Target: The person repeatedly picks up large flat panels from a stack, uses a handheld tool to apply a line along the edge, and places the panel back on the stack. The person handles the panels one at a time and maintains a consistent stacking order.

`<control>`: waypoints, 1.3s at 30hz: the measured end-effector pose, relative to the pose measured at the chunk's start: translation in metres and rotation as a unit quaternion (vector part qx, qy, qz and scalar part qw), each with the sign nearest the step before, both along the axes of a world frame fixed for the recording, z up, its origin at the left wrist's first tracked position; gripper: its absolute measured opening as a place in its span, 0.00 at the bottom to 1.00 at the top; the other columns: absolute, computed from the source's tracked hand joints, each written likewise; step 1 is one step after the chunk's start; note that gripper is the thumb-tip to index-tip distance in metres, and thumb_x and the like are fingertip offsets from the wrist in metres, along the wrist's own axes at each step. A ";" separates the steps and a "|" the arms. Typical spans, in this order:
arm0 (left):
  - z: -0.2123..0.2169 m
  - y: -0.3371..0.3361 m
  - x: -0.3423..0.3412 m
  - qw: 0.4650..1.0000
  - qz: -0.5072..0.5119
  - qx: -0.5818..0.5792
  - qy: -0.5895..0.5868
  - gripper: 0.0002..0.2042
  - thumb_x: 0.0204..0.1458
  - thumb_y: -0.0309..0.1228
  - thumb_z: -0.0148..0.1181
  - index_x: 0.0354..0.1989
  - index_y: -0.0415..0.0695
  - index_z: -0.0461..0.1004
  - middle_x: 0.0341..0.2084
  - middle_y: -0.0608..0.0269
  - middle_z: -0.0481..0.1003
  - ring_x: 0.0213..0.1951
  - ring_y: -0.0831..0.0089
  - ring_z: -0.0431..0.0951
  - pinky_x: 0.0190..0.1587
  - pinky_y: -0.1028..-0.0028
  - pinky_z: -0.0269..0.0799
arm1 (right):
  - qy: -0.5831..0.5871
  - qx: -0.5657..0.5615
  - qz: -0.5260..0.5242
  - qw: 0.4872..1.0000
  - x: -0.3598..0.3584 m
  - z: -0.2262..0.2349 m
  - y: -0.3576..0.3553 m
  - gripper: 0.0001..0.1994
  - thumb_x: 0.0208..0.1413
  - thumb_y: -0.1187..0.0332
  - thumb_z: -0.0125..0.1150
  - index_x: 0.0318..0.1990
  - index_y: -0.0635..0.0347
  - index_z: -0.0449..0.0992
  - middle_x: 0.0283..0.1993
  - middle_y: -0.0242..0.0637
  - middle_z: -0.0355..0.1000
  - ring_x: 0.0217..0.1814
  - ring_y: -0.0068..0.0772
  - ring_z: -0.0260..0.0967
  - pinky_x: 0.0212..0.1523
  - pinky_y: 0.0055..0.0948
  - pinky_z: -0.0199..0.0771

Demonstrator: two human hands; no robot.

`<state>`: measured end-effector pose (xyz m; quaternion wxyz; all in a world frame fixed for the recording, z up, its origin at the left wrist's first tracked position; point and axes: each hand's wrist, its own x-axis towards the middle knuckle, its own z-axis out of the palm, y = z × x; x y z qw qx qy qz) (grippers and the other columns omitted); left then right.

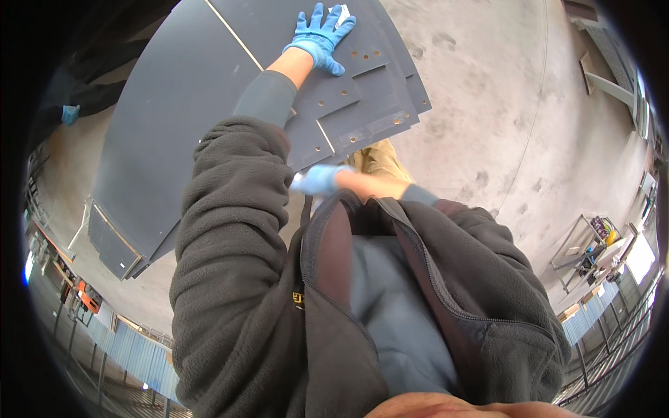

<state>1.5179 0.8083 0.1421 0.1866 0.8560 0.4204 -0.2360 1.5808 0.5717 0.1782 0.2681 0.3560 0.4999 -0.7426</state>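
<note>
Large dark grey panels [160,104] lie stacked in front of me, with several round holes and stepped cut-outs near the right end. My left hand [320,40], in a blue glove, rests on the top panel with its fingers spread flat. A small white piece [339,14] shows by its fingertips; whether the hand touches it is unclear. My right hand [319,180], also in a blue glove, is close to my body beside the panels' near edge. It is smeared by motion, and something whitish shows at its fingers that I cannot make out.
At the far left stands another person in dark clothes, one blue-gloved hand [70,114] showing. A wheeled-looking cart [582,251] with tools and coloured items is at the right. An orange machine [88,297] stands at the lower left. Concrete floor [481,104] extends right of the panels.
</note>
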 end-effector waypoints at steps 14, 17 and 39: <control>-0.014 -0.003 -0.004 0.999 0.022 0.018 0.027 0.66 0.40 0.59 0.78 0.85 0.72 0.36 0.85 0.59 0.33 0.83 0.41 0.30 0.78 0.30 0.28 | -0.161 -0.085 -0.184 0.966 0.103 -0.012 0.052 0.36 0.71 0.34 0.44 0.71 0.53 0.70 0.55 0.40 0.82 0.45 0.33 0.83 0.45 0.41 0.85; -0.014 -0.004 -0.003 0.999 0.028 0.023 0.027 0.64 0.42 0.58 0.78 0.85 0.71 0.36 0.85 0.61 0.34 0.83 0.43 0.31 0.78 0.29 0.31 | 0.014 0.074 -0.015 0.997 0.030 -0.018 0.015 0.38 0.68 0.31 0.44 0.71 0.49 0.73 0.59 0.36 0.80 0.60 0.34 0.77 0.72 0.40 0.68; -0.006 -0.003 -0.002 0.999 0.031 -0.021 -0.005 0.66 0.38 0.59 0.78 0.85 0.56 0.41 0.84 0.47 0.36 0.82 0.35 0.29 0.76 0.26 0.31 | 0.144 0.228 0.268 0.925 0.048 -0.019 0.008 0.26 0.71 0.69 0.49 0.75 0.38 0.62 0.79 0.42 0.62 0.65 0.44 0.77 0.71 0.42 0.74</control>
